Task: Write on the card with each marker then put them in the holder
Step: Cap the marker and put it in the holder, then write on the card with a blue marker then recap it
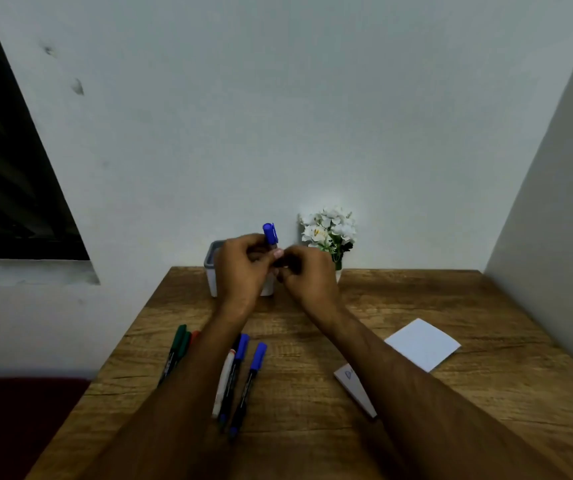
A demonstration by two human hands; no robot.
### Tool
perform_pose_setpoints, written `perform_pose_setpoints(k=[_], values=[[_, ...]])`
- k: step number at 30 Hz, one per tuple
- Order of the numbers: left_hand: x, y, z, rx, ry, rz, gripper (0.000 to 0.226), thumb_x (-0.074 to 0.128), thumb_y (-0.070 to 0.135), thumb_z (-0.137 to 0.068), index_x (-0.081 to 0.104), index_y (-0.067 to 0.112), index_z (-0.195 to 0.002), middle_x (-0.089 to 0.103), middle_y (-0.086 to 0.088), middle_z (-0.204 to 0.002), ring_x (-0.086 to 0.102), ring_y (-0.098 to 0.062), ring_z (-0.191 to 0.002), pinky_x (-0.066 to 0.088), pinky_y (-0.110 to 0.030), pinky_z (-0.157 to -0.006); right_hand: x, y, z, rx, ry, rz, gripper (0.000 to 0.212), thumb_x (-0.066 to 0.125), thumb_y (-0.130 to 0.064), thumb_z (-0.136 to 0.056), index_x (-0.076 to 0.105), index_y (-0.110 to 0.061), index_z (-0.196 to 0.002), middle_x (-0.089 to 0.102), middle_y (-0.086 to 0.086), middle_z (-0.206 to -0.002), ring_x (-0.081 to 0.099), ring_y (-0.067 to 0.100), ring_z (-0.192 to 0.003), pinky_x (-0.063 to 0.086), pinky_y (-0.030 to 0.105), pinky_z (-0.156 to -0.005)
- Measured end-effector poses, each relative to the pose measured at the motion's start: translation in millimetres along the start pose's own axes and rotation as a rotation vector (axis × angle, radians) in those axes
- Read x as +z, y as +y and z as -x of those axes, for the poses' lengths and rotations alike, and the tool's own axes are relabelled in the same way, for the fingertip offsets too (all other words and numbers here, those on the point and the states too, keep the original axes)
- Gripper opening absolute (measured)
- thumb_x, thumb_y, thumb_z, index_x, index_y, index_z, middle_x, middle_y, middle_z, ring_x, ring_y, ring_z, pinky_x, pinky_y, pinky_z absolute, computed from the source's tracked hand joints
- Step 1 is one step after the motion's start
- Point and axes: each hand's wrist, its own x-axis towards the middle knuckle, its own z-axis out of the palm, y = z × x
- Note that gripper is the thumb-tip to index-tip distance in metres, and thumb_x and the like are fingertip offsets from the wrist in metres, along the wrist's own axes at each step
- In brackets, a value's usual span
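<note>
Both hands, left [240,268] and right [307,271], pinch a capped blue marker [270,233] above the holder [213,268]. The card [354,384] bears one mark; several markers [240,372] wait on the tabletop [416,427].

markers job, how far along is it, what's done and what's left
Done: the white card under the right forearm already bears a blue mark. In hand: the left hand and the right hand together hold a blue-capped marker in front of the grey-rimmed white holder. Left: blue-capped, green and other markers lie on the wooden table; whether the holder has any is hidden.
</note>
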Motion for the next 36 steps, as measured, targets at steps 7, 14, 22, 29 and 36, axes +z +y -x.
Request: perform_pose_setpoints(k=[7,14,22,29,36], values=[[-1.1,-11.2,-47.6,0.148,0.014,-0.169,0.027,0.079,0.017,-0.081,0.076,0.010,-0.107,0.077,-0.003,-0.097,0.069,-0.008,-0.087,0.045,-0.004,-0.078,27.6,-4.8,-42.0,0.034,0.026,-0.027,0.012,0.068,-0.001,-0.089,0.077,-0.007,-0.091,0.077,0.005,-0.080,0.072,0.015,-0.073,0.062,0.037,-0.072],[10.1,-33.2,-48.0,0.078,-0.075,-0.252,0.025,0.079,0.014,-0.081,0.076,0.007,-0.105,0.076,-0.008,-0.096,0.064,-0.008,-0.081,0.044,-0.012,-0.076,37.8,10.6,-44.6,0.071,0.000,0.037,0.014,0.065,-0.004,-0.092,0.079,-0.006,-0.096,0.078,0.008,-0.084,0.072,0.020,-0.077,0.062,0.040,-0.076],[14.7,-43.2,-41.2,0.002,-0.076,-0.243,0.030,0.081,0.012,-0.078,0.074,0.004,-0.107,0.075,-0.010,-0.099,0.068,-0.014,-0.086,0.047,-0.018,-0.077,35.9,14.0,-32.1,0.062,0.034,0.081,0.016,0.069,-0.008,-0.092,0.079,-0.006,-0.105,0.079,0.009,-0.094,0.071,0.023,-0.089,0.058,0.035,-0.083],[5.6,-42.0,-23.6,-0.019,-0.023,-0.251,0.031,0.080,0.006,-0.078,0.072,-0.001,-0.108,0.074,-0.012,-0.098,0.064,-0.010,-0.082,0.042,0.001,-0.060,20.9,10.7,-10.8,0.093,0.031,0.044,0.026,0.073,-0.002,-0.090,0.076,-0.003,-0.115,0.079,0.011,-0.106,0.074,0.019,-0.097,0.059,0.027,-0.091],[-3.2,-42.8,4.7,-0.103,-0.166,-0.425,0.022,0.085,0.016,-0.073,0.075,0.012,-0.092,0.074,-0.002,-0.087,0.069,-0.015,-0.084,0.057,-0.032,-0.082,3.2,10.3,20.5,0.111,0.005,0.053,0.026,0.075,-0.004,-0.089,0.076,-0.006,-0.115,0.079,0.008,-0.104,0.073,0.014,-0.094,0.060,0.024,-0.087]])
